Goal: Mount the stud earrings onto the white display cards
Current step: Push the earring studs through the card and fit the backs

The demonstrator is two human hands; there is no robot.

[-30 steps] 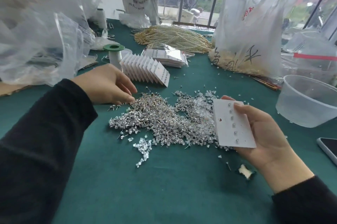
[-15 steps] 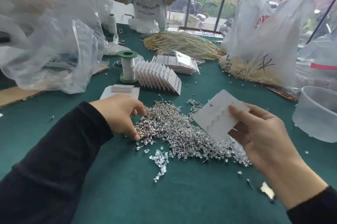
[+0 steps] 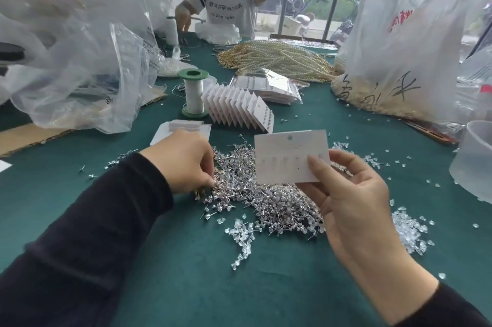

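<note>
The fingers (image 3: 319, 171) of your right hand (image 3: 354, 209) pinched one white display card (image 3: 287, 156) by its lower right corner, thumb on the front and the rest behind. The card was plain, with a round hole near its top edge and a faint row of marks low down, too blurred to count. It hung just above the pile of stud earrings (image 3: 266, 199) — silvery pins beyond counting, heaped on the green surface (image 3: 186, 260). Your left hand (image 3: 183, 164) curled its fingertips into the pile's left edge — whether they held a stud could not be told.
</note>
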